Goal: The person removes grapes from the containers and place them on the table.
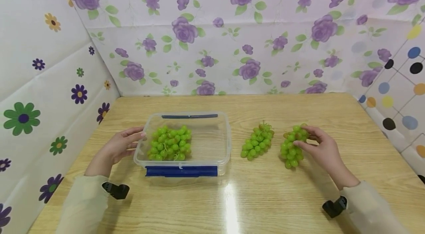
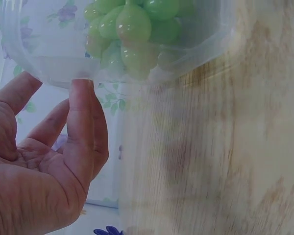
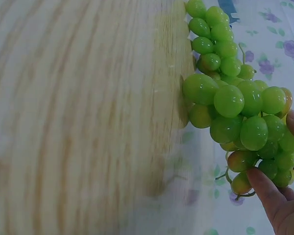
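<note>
A clear plastic container point(image 1: 209, 162) with a blue front clip stands on the table, left of centre. Green grapes point(image 1: 170, 142) lie in its left half. My left hand point(image 1: 121, 145) holds the container's left side by the rim; in the left wrist view the fingertips point(image 2: 81, 84) touch its clear wall. To the right of the container, a bunch of green grapes point(image 1: 257, 142) lies on the wood. Farther right, my right hand point(image 1: 320, 147) grips another bunch of grapes point(image 1: 292, 149) between thumb and fingers, near its upper end. Some fingers are hidden behind this bunch.
The wooden table point(image 1: 265, 201) carries everything. A flowered sheet point(image 1: 216, 42) hangs behind it, with patterned sheets on the left and right sides. A blue clip strip point(image 1: 189, 116) shows along the container's far side.
</note>
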Motion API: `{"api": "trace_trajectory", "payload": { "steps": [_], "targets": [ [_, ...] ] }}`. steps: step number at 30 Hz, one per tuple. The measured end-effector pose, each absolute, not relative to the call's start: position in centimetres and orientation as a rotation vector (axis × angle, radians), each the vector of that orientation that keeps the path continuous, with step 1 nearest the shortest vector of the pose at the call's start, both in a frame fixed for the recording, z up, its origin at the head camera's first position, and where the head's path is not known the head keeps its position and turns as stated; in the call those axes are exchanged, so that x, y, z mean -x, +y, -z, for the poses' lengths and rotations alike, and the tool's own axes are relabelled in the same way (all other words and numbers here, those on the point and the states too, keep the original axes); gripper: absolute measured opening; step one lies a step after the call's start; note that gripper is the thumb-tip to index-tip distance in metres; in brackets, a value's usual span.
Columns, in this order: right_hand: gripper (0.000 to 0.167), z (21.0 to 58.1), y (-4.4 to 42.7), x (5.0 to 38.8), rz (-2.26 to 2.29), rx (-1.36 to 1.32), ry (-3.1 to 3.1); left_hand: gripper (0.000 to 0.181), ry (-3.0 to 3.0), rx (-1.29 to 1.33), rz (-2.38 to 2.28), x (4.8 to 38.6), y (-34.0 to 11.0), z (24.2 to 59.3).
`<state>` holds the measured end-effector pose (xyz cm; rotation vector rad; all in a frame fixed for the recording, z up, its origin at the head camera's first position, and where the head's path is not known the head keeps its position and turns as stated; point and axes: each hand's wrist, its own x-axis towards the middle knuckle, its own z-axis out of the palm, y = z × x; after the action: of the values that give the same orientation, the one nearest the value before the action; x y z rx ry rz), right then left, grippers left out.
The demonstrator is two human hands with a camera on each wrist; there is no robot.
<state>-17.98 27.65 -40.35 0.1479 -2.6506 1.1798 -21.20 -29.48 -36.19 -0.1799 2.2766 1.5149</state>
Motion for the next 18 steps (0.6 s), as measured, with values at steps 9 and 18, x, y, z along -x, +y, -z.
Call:
{"api": "trace_trajectory", "payload": {
  "steps": [9, 18],
  "targets": [
    [0.058, 40.3, 27.6, 18.6, -1.202, -0.134, -2.697, 0.075, 2.281, 0.199, -1.510, 21.1, -29.3, 36.1],
    [0.060, 40.2, 27.6, 19.1, -1.188, -0.137, -2.738, 0.077, 2.288, 0.195, -1.489, 21.1, -29.3, 36.1]
  ]
}}
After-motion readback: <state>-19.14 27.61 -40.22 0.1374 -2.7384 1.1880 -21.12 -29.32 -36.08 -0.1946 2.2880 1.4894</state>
